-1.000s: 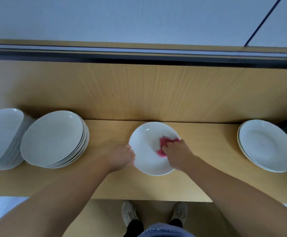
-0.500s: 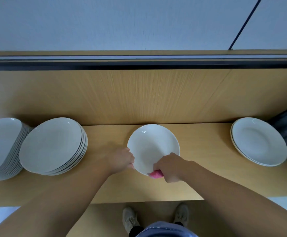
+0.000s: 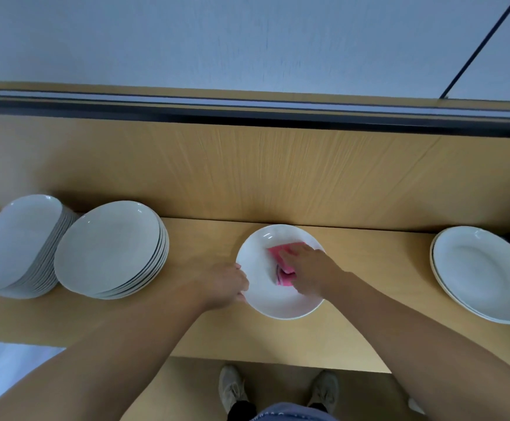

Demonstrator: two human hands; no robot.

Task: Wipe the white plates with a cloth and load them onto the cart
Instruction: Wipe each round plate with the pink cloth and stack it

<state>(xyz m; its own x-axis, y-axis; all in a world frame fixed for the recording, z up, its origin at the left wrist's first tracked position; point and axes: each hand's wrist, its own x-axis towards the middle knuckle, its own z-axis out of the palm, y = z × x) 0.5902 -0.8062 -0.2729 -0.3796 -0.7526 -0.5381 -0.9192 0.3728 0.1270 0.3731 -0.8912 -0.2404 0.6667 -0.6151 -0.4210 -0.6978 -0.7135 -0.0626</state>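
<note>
A single white plate [image 3: 262,296] lies flat on the wooden counter [image 3: 205,335] in front of me. My left hand [image 3: 224,285] grips its left rim, fingers curled over the edge. A pink cloth [image 3: 282,253] lies inside the plate, and my right hand [image 3: 310,270] holds it, pressing it against the plate's right half. Part of the cloth is hidden under my fingers.
Two tall stacks of white plates stand at the left, one [image 3: 110,250] beside the other [image 3: 16,244]. A short stack of plates [image 3: 484,271] sits at the right end. A wooden back panel [image 3: 278,171] rises behind the counter. My shoes [image 3: 232,390] show below the front edge.
My right hand has carried the pink cloth from the plate's near rim back up into its middle and right side. My left hand keeps its hold on the left rim.
</note>
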